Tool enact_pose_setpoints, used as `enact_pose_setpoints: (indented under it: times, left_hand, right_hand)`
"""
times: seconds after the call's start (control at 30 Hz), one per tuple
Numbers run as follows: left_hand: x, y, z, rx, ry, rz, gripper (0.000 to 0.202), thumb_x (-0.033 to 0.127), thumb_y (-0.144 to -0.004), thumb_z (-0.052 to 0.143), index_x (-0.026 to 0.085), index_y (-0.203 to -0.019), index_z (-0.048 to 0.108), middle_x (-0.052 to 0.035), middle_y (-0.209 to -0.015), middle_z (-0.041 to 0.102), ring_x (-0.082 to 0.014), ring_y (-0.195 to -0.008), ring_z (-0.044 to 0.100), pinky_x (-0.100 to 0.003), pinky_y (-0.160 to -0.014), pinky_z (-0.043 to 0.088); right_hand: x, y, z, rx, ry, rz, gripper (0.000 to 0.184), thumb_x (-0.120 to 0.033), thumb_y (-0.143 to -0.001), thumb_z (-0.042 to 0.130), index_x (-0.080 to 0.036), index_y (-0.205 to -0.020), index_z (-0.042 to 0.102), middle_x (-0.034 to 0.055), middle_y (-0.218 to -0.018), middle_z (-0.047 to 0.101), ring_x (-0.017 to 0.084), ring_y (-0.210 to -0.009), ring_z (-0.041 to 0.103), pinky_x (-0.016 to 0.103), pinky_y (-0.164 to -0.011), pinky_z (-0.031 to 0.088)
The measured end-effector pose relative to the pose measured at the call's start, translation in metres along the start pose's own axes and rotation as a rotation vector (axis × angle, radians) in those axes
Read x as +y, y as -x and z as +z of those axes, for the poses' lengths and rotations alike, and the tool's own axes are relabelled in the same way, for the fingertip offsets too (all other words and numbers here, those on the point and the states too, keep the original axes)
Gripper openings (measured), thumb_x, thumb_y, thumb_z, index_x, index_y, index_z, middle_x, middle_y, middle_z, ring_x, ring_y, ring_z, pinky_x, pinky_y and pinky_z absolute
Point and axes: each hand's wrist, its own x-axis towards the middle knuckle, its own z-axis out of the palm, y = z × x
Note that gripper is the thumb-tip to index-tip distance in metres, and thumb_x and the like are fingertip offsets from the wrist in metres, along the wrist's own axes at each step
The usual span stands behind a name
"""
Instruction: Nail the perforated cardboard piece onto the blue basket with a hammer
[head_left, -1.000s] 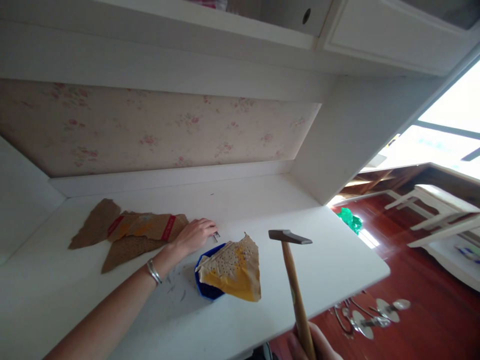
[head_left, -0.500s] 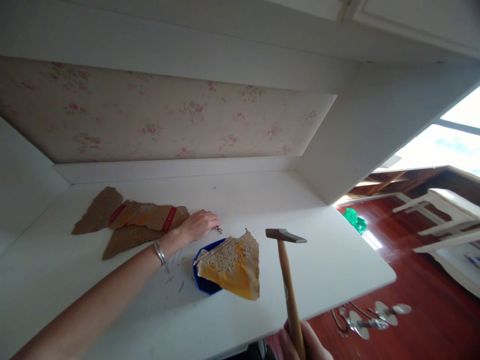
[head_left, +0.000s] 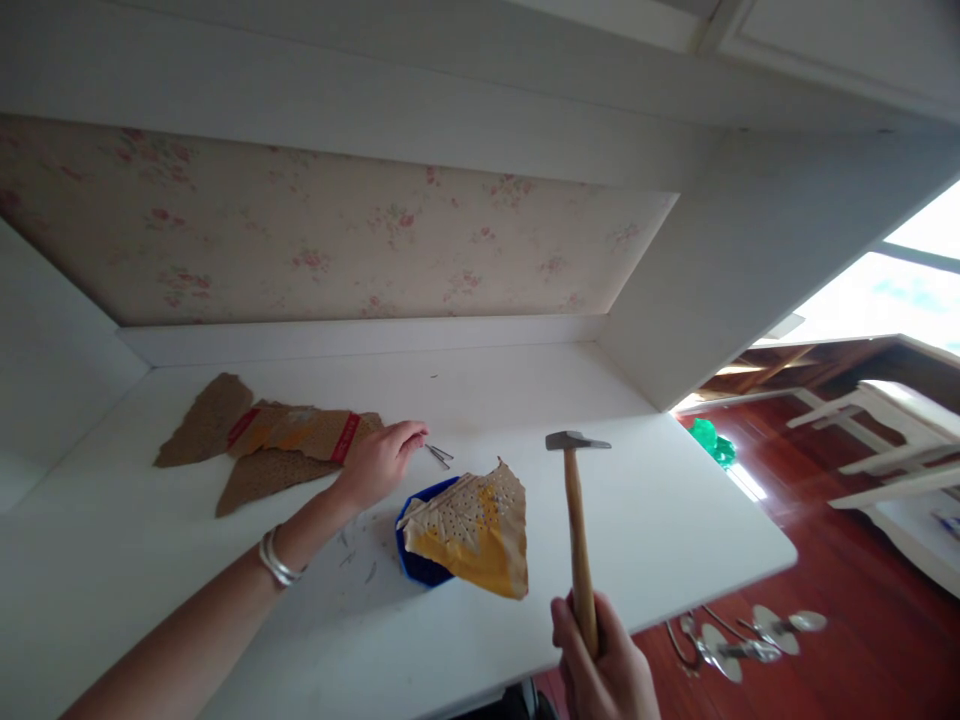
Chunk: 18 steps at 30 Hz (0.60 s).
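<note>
My right hand [head_left: 611,670] is wrapped around the wooden handle of a hammer [head_left: 579,530], its metal head raised above the right part of the white desktop. Fingers pinched together, my left hand [head_left: 379,462] is over the desktop beside a few thin nails [head_left: 439,456]; what it holds, if anything, is too small to make out. Just in front of that hand is a dark blue plastic tub [head_left: 414,572]. A torn piece of yellow and brown cardboard [head_left: 480,535], punched with many small holes, lies across the tub.
More torn brown cardboard [head_left: 289,435] with red strips lies at the left. Small dark bits [head_left: 360,560] are scattered left of the tub. White side panels [head_left: 712,280] and an upper cabinet enclose the desk. A lamp-like metal fixture [head_left: 720,645] is on the red floor.
My left hand has drawn back a little to the left, uncovering the nails. My right hand has risen into fuller view with the hammer, whose head has shifted slightly up.
</note>
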Motion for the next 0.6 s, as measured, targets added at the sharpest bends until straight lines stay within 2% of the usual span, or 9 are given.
enact_pose_setpoints:
  times: [0.07, 0.13, 0.23, 0.4, 0.6]
  left_hand:
    - [0.01, 0.014, -0.008, 0.011, 0.086, -0.06, 0.026, 0.024, -0.1, 0.04, 0.02, -0.105, 0.065, -0.0031, -0.088, 0.07, -0.0152, -0.079, 0.068, -0.026, -0.074, 0.054]
    - [0.02, 0.028, -0.013, -0.008, 0.282, -0.14, 0.028, 0.022, -0.098, 0.04, 0.02, -0.095, 0.068, -0.0031, -0.09, 0.069, -0.0143, -0.078, 0.068, -0.024, -0.071, 0.055]
    - [0.032, 0.048, -0.013, -0.011, 0.477, -0.241, 0.027, 0.022, -0.096, 0.044, 0.02, -0.089, 0.07, -0.0041, -0.093, 0.069, -0.0154, -0.085, 0.068, -0.024, -0.075, 0.056]
    - [0.046, 0.072, -0.008, 0.048, 0.424, -0.272, 0.026, 0.019, -0.094, 0.047, 0.022, -0.086, 0.071, -0.0023, -0.091, 0.069, -0.0151, -0.087, 0.066, -0.024, -0.081, 0.053]
    - [0.049, 0.087, -0.005, 0.172, 0.484, -0.397, 0.023, 0.022, -0.094, 0.047, 0.021, -0.088, 0.069, -0.0028, -0.09, 0.068, -0.0157, -0.085, 0.067, -0.025, -0.079, 0.055]
  right_hand:
    - [-0.016, -0.01, 0.001, -0.015, -0.011, 0.005, 0.049, -0.072, -0.079, 0.059, -0.023, -0.078, 0.054, -0.0097, -0.047, 0.038, 0.009, -0.037, 0.035, 0.019, -0.031, 0.028]
    - [-0.031, -0.02, 0.004, -0.044, -0.041, 0.016, 0.047, -0.069, -0.078, 0.062, -0.023, -0.079, 0.052, -0.011, -0.047, 0.037, 0.008, -0.036, 0.034, 0.019, -0.031, 0.028]
    - [-0.045, -0.033, 0.013, -0.136, -0.139, 0.06, 0.044, -0.063, -0.077, 0.069, -0.023, -0.083, 0.052, -0.0136, -0.045, 0.036, 0.007, -0.031, 0.032, 0.017, -0.028, 0.025]
    - [-0.045, -0.041, 0.034, -0.185, -0.222, 0.071, 0.043, -0.058, -0.078, 0.071, -0.024, -0.082, 0.046, -0.0143, -0.047, 0.041, 0.005, -0.026, 0.034, 0.015, -0.024, 0.026]
    - [-0.043, -0.038, 0.051, -0.147, -0.426, 0.078, 0.043, -0.054, -0.078, 0.073, -0.025, -0.084, 0.041, -0.0146, -0.055, 0.043, 0.002, -0.03, 0.031, 0.014, -0.024, 0.031]
